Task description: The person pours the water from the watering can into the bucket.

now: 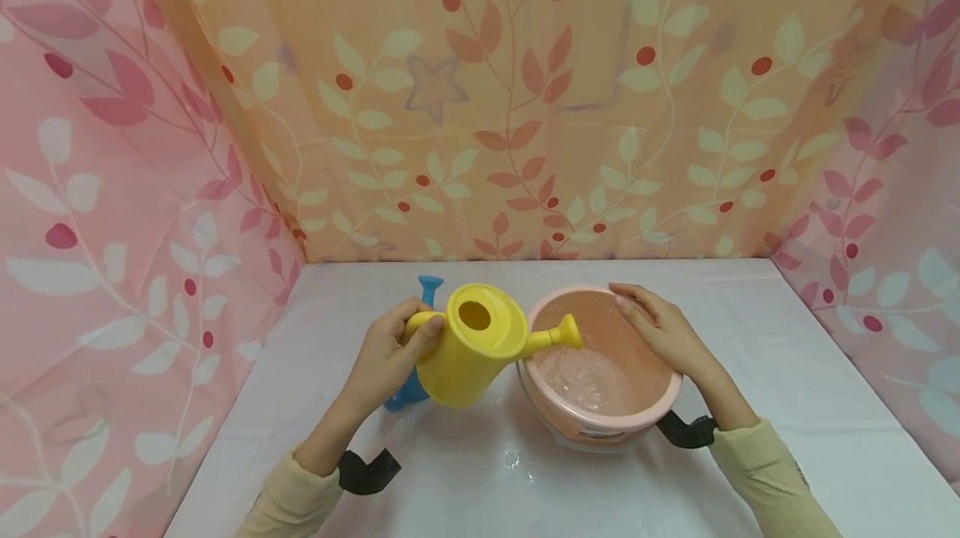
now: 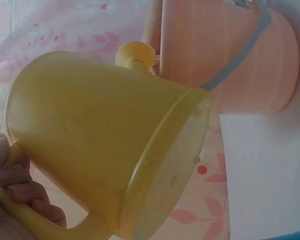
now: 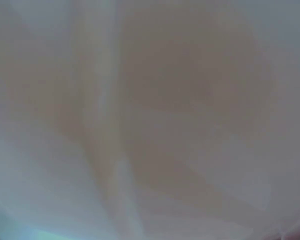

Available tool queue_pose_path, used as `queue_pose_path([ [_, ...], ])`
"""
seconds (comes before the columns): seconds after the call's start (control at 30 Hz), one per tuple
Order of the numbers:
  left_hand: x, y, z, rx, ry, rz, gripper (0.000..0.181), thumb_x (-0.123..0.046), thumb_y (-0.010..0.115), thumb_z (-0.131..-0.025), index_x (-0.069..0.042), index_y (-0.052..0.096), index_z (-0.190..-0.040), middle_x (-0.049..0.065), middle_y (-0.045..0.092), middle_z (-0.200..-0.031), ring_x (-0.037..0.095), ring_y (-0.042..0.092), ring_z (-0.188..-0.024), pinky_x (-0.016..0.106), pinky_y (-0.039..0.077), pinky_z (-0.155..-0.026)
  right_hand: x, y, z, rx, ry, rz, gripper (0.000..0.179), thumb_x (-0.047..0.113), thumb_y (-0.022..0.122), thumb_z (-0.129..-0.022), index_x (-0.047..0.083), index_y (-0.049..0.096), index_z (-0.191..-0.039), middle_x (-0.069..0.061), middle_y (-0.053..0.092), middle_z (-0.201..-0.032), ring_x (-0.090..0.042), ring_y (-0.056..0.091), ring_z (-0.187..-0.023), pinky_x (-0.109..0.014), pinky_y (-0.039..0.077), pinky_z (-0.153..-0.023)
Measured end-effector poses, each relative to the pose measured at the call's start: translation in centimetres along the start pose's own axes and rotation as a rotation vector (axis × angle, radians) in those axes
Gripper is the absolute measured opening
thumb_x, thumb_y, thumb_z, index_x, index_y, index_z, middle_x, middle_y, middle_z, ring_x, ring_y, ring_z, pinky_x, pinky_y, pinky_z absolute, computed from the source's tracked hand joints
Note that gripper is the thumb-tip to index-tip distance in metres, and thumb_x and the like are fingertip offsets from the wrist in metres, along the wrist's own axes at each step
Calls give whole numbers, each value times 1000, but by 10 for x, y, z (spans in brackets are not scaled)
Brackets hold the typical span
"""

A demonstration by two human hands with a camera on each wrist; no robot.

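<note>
Just right of the left hand [image 1: 392, 348], which grips its handle [image 2: 40, 222], I log one yellow watering can [image 1: 467, 359] — spout [image 1: 570, 333] over the pink bucket [image 1: 647, 375]; right hand [image 1: 663, 334] — fingers extended, resting on the rim [image 1: 600, 421].

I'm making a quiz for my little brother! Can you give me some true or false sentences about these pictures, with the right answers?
1. The left hand holds a yellow plastic watering can by its handle. True.
2. The watering can is standing upright. False: it is tilted, with its spout over a round pink plastic bucket.
3. There is clear water in the bucket. True.
4. The right hand is in the water. False: it holds the bucket's rim.
5. A blue plastic thing is partly hidden behind the watering can. True.
</note>
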State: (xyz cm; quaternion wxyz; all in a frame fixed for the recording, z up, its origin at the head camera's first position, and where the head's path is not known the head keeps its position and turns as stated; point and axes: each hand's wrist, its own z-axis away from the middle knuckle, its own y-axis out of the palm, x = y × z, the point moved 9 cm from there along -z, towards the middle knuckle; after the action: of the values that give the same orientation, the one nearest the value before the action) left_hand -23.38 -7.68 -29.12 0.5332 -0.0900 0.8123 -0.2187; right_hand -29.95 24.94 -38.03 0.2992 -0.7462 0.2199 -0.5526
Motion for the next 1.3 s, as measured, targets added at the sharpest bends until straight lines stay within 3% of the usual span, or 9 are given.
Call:
queue_pose_path([
  [0.37, 2, 2, -4, -10, 18, -8, 13, -20, 54, -87, -8, 52, -84, 2, 47, -70, 16, 47, -70, 23, 41, -59, -2, 1, 0, 10, 9, 9, 40, 35, 45, -90, 19, 42, -127, -4, 46, -127, -27, 41, -117, -51, 36, -90],
  [0.67, 29, 5, -10, -9, 19, 1, 14, -32, 54, -85, -17, 53, -85, 2, 54, -76, 15, 50, -73, 27, 45, -64, 0, 1, -1, 3, -3, 7, 39, 33, 45, -91, 19, 43, -127, -3, 47, -127, -25, 43, -116, -50, 36, -90],
  [0.97, 27, 4, -10, 1, 4, -19, 14, -30, 53, -86, -16, 54, -84, 1, 45, -66, 15, 45, -63, 24, 39, -54, 1, 0, 0, -7, -1, -18, 37, 33, 46, -90, 19, 44, -125, 1, 48, -124, -21, 44, -116, -48, 37, -90],
  [1.1, 13, 3, -9, 0, -7, -25, 14, -25, 53, -87, -11, 55, -84, 2, 43, -65, 15, 44, -62, 23, 37, -53, 1, 0, -1, -8, 7, -17, 38, 33, 46, -90, 19, 44, -125, 0, 48, -125, -22, 44, -116, -48, 37, -90],
  [1.3, 20, 4, -11, 2, 5, -46, 14, -32, 53, -86, -18, 54, -83, 1, 44, -65, 15, 45, -61, 23, 38, -53, -1, 1, -1, -3, 1, -14, 38, 32, 45, -91, 19, 44, -126, -2, 48, -125, -24, 43, -116, -48, 37, -90],
])
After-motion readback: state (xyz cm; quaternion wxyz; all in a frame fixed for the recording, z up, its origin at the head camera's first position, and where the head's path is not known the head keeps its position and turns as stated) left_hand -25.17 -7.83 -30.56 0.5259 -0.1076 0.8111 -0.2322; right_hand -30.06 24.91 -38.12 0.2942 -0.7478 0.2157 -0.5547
